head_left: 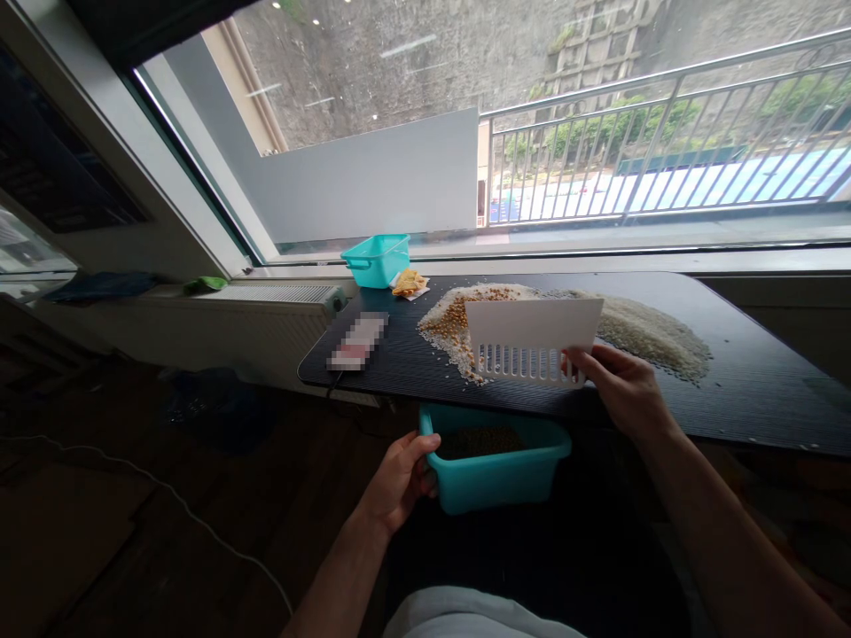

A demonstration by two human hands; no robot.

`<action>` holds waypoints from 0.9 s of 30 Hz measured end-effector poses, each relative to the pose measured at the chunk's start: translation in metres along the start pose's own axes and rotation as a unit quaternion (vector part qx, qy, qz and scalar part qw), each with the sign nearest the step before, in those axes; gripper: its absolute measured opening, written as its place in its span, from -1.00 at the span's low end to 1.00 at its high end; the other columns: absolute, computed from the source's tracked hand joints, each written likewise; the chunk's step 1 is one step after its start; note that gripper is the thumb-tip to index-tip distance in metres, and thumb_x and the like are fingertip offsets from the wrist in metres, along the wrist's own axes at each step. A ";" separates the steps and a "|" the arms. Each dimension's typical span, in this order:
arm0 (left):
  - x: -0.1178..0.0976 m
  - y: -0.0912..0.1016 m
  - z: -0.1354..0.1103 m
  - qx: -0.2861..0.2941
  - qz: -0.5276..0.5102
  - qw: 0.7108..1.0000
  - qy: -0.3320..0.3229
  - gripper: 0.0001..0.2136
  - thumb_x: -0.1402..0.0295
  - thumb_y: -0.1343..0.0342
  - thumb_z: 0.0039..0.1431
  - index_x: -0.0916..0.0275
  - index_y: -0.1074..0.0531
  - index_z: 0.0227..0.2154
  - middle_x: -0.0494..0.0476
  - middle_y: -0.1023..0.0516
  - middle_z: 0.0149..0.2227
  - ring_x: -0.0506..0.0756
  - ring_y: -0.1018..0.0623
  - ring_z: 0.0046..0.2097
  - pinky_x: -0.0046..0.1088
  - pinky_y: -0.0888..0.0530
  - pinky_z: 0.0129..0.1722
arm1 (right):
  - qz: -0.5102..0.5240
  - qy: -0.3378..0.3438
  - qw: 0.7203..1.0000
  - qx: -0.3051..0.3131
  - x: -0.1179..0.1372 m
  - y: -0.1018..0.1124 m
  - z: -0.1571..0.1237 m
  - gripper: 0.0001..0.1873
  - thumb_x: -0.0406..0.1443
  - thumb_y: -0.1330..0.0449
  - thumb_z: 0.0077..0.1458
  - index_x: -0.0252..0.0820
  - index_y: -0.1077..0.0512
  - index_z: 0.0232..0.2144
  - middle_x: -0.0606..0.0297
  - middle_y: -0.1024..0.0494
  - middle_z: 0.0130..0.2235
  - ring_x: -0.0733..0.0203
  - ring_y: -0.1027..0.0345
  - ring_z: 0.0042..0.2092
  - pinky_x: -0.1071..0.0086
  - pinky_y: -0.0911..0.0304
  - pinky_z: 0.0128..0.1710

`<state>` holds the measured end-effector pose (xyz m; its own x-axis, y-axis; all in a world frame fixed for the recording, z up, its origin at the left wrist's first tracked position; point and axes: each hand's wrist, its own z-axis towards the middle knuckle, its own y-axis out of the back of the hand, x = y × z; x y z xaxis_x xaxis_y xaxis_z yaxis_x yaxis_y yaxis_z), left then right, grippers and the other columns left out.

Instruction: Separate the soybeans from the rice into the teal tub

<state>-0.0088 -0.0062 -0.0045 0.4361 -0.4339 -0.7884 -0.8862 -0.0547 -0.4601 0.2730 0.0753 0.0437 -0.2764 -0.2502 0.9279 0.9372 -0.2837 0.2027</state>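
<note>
My left hand [402,478] grips the left end of a turquoise plastic bin [495,483], thumb over its rim. The bin is below the table's front edge and holds a layer of small dark grains [482,441]. In my right hand [618,381] is a white slotted plastic panel [535,323], pinched at its lower right corner and held upright over the table's front part. Behind the panel lies a pile of white grains mixed with yellow kernels [456,315], partly hidden by it. To the right spreads a heap of pale grains [655,332].
A second turquoise bin [378,261] stands at the back left of the dark table [751,381], beside a small yellowish heap on white paper [410,283]. A blurred-out flat object [359,341] with a cable lies at the left. A radiator [279,319] and window adjoin the table.
</note>
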 end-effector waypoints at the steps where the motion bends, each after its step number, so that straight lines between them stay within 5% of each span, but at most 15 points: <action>1: 0.000 0.000 0.000 0.000 0.000 1.000 0.001 -0.63 0.21 -0.32 -0.12 0.20 -0.19 -0.61 -0.20 -0.13 -0.72 -0.10 -0.21 -0.69 -0.56 -0.22 -0.67 | 0.000 0.000 1.000 -0.002 0.001 0.000 0.000 -0.72 -0.02 -0.29 -0.11 -0.08 -0.53 -0.57 0.35 -0.52 -0.54 0.21 -0.34 -0.45 0.35 -0.27 -0.40; 27: -0.001 -0.001 -0.001 -0.010 -0.005 1.000 0.007 -0.62 0.21 -0.34 -0.16 0.20 -0.18 -0.63 -0.20 -0.11 -0.73 -0.11 -0.20 -0.69 -0.56 -0.21 -0.66 | -0.018 0.014 0.998 0.057 0.006 -0.003 0.000 -0.63 0.02 -0.27 -0.09 -0.16 -0.51 -0.59 0.32 -0.50 -0.54 0.28 -0.27 -0.48 0.39 -0.22 -0.45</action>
<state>-0.0081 -0.0064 -0.0027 0.4419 -0.4466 -0.7780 -0.8851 -0.0761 -0.4591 0.2685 0.0744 0.0482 -0.3147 -0.2676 0.9107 0.9442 -0.1866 0.2715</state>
